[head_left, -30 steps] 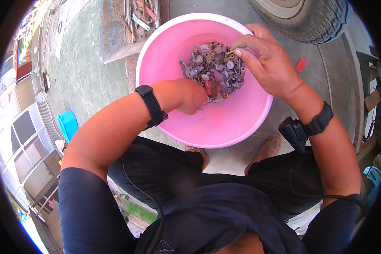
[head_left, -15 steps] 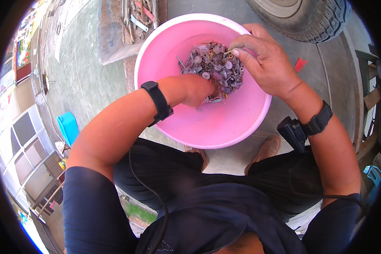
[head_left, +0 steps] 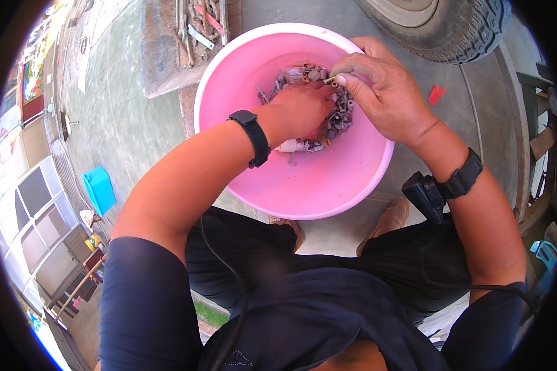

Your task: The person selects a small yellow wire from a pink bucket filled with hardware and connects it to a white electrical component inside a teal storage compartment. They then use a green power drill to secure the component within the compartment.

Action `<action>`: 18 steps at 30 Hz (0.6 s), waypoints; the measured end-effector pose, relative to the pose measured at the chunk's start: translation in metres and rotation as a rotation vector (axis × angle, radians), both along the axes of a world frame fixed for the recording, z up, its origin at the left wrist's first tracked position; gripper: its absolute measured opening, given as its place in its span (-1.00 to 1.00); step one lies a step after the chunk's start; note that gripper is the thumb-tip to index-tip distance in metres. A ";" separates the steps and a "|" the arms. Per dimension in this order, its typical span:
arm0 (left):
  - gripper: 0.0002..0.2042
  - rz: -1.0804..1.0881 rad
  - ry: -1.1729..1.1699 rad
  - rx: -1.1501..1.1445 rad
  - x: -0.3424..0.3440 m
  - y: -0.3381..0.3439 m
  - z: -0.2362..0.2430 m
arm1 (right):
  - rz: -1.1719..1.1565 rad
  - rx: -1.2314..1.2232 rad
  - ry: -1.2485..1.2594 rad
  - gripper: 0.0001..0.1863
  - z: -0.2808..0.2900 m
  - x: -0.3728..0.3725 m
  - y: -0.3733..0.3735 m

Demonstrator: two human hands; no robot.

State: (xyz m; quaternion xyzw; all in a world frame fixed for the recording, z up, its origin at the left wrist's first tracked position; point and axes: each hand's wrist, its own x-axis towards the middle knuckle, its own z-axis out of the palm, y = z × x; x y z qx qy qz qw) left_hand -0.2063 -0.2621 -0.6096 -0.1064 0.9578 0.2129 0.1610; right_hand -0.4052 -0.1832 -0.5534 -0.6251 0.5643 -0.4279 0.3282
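A pink plastic basin (head_left: 291, 191) sits on the floor in front of my feet, with a heap of small metal hardware (head_left: 341, 120), bolts, nuts and screws, in it. My left hand (head_left: 306, 111) reaches over the heap, its fingers stretched out among the pieces; their tips are partly hidden. At the basin's far right rim, my right hand (head_left: 380, 86) pinches a small brass-coloured screw-like piece (head_left: 330, 80) between thumb and forefinger. Its exact kind is too small to tell. A whitish cylindrical piece (head_left: 288, 146) lies beside the heap, below my left wrist.
A metal tray (head_left: 161, 68) with several wrenches stands beyond the basin to the left. A vehicle tyre (head_left: 470, 37) is at the far right, with a red scrap (head_left: 436, 94) on the floor nearby. Further left stands a blue container (head_left: 99, 190).
My left hand has shifted up and to the right across the heap, uncovering the whitish piece. My right hand keeps its pinch and has hardly moved.
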 end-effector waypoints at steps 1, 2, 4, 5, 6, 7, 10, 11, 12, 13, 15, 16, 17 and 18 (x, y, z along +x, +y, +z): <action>-0.66 -0.015 -0.075 0.008 -0.002 0.002 -0.003 | -0.001 0.010 -0.002 -0.86 0.001 0.000 0.000; -0.64 -0.031 -0.147 0.016 -0.010 0.004 0.004 | -0.004 0.021 -0.002 -0.86 0.001 0.000 0.001; -0.61 -0.063 -0.248 0.035 -0.023 0.007 0.007 | -0.011 0.037 -0.013 -0.86 0.001 -0.001 0.001; -0.59 -0.077 -0.276 0.044 -0.028 0.008 0.005 | -0.013 0.042 -0.024 -0.86 -0.001 0.000 0.001; -0.57 -0.091 -0.304 0.054 -0.032 0.009 0.003 | -0.016 0.047 -0.035 -0.85 -0.001 0.000 0.001; -0.56 -0.093 -0.308 0.009 -0.035 0.011 0.001 | -0.018 0.042 -0.022 -0.85 -0.001 0.000 0.001; -0.52 -0.117 -0.355 -0.082 -0.038 0.014 -0.004 | -0.016 0.033 -0.006 -0.84 0.000 0.001 0.001; -0.51 -0.142 -0.384 -0.084 -0.043 0.012 0.002 | -0.019 0.036 -0.007 -0.84 0.000 0.000 0.001; -0.50 -0.168 -0.412 -0.087 -0.045 0.011 0.005 | -0.022 0.039 -0.008 -0.84 -0.001 -0.001 0.001; -0.50 -0.148 -0.391 -0.074 -0.045 0.012 0.000 | -0.019 0.043 -0.002 -0.84 -0.001 -0.002 0.002; -0.50 -0.102 -0.355 -0.056 -0.039 0.015 -0.011 | -0.007 0.043 0.004 -0.84 0.000 -0.001 0.001; -0.53 -0.093 -0.318 -0.042 -0.036 0.014 -0.017 | -0.008 0.037 0.009 -0.84 0.000 -0.001 0.001; -0.55 -0.084 -0.282 -0.028 -0.033 0.013 -0.021 | -0.008 0.031 0.014 -0.84 0.000 -0.002 0.001; -0.57 -0.074 -0.245 -0.013 -0.031 0.013 -0.026 | -0.008 0.025 0.019 -0.84 0.001 -0.002 0.001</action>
